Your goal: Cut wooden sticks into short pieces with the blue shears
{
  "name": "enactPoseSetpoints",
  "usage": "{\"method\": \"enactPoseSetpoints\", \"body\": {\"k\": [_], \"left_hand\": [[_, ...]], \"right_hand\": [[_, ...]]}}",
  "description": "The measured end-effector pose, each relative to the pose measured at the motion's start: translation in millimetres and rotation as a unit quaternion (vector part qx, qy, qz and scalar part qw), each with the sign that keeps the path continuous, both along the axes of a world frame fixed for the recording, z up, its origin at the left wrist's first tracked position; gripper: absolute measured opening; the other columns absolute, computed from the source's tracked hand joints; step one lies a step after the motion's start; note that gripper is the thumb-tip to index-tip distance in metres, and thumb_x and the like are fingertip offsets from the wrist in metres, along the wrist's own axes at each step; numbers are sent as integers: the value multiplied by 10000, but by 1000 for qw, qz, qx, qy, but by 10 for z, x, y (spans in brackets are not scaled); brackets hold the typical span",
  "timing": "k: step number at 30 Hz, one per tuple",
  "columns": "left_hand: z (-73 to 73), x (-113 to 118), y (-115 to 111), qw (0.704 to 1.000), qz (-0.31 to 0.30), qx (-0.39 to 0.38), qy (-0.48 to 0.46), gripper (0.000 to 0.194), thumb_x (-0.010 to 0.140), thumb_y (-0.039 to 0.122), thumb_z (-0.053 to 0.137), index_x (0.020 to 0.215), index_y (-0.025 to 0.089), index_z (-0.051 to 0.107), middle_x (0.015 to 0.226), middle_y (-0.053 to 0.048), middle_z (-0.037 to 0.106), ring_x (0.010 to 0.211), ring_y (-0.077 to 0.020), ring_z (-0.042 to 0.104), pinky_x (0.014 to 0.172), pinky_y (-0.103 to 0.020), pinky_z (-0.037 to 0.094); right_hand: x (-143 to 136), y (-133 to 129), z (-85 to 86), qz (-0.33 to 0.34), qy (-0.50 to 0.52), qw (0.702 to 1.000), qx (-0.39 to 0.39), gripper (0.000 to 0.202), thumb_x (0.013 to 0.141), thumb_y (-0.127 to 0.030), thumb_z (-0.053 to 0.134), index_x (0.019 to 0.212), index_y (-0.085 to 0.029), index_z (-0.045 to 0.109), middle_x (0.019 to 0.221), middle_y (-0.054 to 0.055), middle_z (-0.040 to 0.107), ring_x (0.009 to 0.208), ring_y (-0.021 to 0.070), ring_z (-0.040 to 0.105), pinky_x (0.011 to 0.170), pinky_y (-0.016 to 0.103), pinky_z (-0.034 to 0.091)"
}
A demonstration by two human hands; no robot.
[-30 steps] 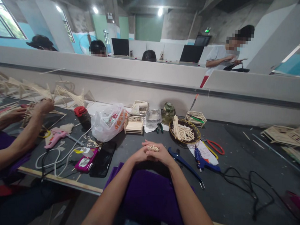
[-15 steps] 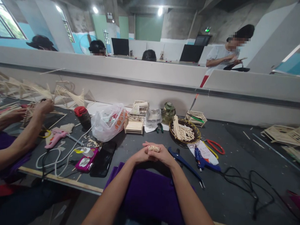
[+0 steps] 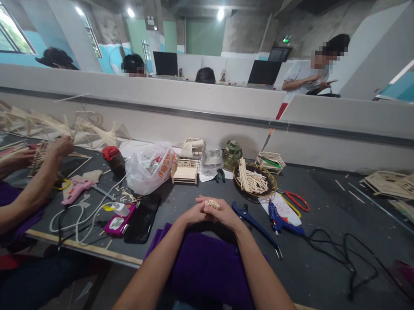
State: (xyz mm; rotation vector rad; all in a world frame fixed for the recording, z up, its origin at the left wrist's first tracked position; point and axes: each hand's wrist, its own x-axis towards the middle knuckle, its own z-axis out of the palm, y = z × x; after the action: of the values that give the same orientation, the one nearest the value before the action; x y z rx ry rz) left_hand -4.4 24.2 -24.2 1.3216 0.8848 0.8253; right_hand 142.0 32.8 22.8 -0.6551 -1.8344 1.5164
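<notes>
My left hand (image 3: pixel 195 214) and my right hand (image 3: pixel 226 214) are closed together over the dark table, just beyond the purple cloth (image 3: pixel 207 260). Between them they hold a bundle of wooden sticks (image 3: pixel 212 204). Only the pale ends of the sticks show above the fingers; their length is hidden. To the right of my right hand lies a blue cutter-like tool (image 3: pixel 257 225). A wicker basket (image 3: pixel 269 196) of loose sticks (image 3: pixel 252 179) stands beyond it.
A black phone (image 3: pixel 143 220), a plastic bag (image 3: pixel 150 168) and a small stick-built bench (image 3: pixel 184 172) stand to the left and ahead. A blue glue gun (image 3: pixel 280 222) trails its cord rightward. At far left, a co-worker's hands (image 3: pixel 61 146) hold a stick frame.
My hands stay clasped around the stick bundle with almost no movement. The view has shifted very slightly.
</notes>
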Motion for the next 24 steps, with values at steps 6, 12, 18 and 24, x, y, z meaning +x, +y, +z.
{"method": "enactPoseSetpoints", "body": {"k": [6, 12, 18, 24], "left_hand": [[1, 1, 28, 999, -27, 38, 25, 361, 619, 206, 729, 961, 129, 645, 948, -59, 663, 857, -186, 590, 802, -309, 474], [-76, -20, 34, 996, -36, 73, 31, 387, 663, 245, 716, 1023, 127, 636, 1030, -85, 656, 917, -196, 590, 855, -318, 464], [-89, -3, 53, 996, -30, 84, 15, 395, 652, 262, 730, 1000, 98, 642, 1010, -112, 652, 883, -196, 588, 841, -322, 457], [6, 27, 42, 999, -22, 3, 24, 272, 610, 251, 753, 799, 81, 658, 755, -67, 654, 684, -143, 575, 641, -244, 445]], "right_hand": [[13, -8, 1, -3, 6, 1000, -13, 356, 801, -488, 611, 1012, -219, 708, 1220, 69, 637, 1263, 247, 470, 1078, 416, 306], [-4, -28, -4, -6, -5, 1000, -2, 317, 808, -495, 598, 918, -217, 706, 1194, 71, 652, 1264, 239, 469, 1079, 416, 299], [-33, -36, -36, -32, 11, 999, -22, 352, 801, -519, 595, 921, -209, 711, 1171, 90, 662, 1267, 242, 464, 1060, 421, 323], [-61, -32, 20, -55, 49, 995, -61, 396, 769, -559, 627, 887, -192, 712, 1114, 106, 686, 1249, 263, 482, 1052, 443, 339]]}}
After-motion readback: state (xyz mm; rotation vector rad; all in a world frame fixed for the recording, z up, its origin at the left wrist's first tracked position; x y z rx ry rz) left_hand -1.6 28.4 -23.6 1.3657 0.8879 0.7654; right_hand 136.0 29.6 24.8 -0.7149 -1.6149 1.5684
